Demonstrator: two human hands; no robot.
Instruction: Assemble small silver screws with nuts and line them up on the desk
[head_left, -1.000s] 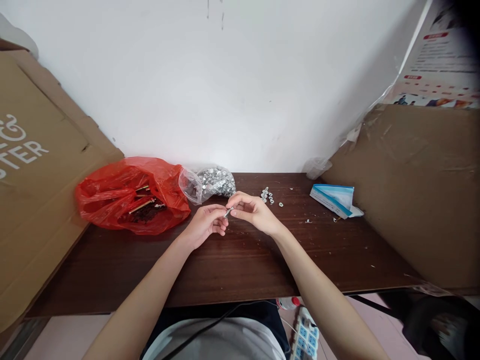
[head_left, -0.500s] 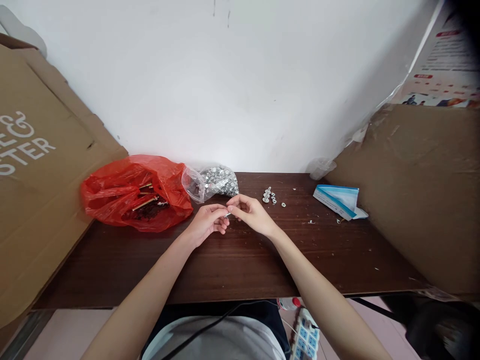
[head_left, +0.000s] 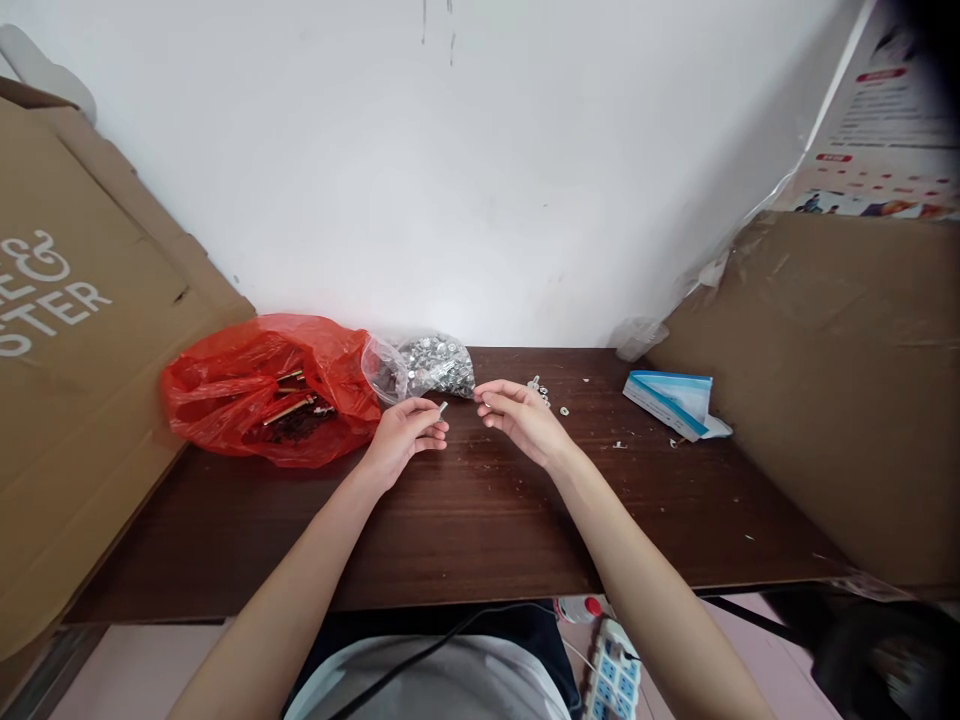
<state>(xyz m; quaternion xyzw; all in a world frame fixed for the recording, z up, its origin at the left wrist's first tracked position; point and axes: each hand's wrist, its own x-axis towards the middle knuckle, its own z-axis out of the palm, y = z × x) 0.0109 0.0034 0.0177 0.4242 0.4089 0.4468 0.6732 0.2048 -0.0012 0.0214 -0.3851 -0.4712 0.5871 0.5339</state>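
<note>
My left hand [head_left: 401, 437] pinches a short silver bolt [head_left: 443, 409] between thumb and fingertips, its end pointing up and to the right. A short gap to the right, my right hand [head_left: 525, 420] has its thumb and index finger closed on a small shiny metal piece [head_left: 487, 404], mostly covered by the fingers. Behind the right hand lie several loose nuts [head_left: 565, 411] and a silver bolt [head_left: 535, 383], partly hidden by that hand. A clear plastic bag [head_left: 442, 362] full of small metal parts stands just behind both hands.
An open red plastic bag [head_left: 217, 385] with brass-coloured bolts sits to the left. At right lie a blue and white packet [head_left: 670, 400] and a crumpled clear plastic cup [head_left: 637, 338]. Cardboard [head_left: 90, 350] [head_left: 840, 400] flanks the dark wooden table [head_left: 480, 540], with a white wall [head_left: 480, 180] behind.
My hands have drawn apart from touching. The right hand has moved right and slightly away from me, now covering part of the loose hardware; the left keeps the bolt.
</note>
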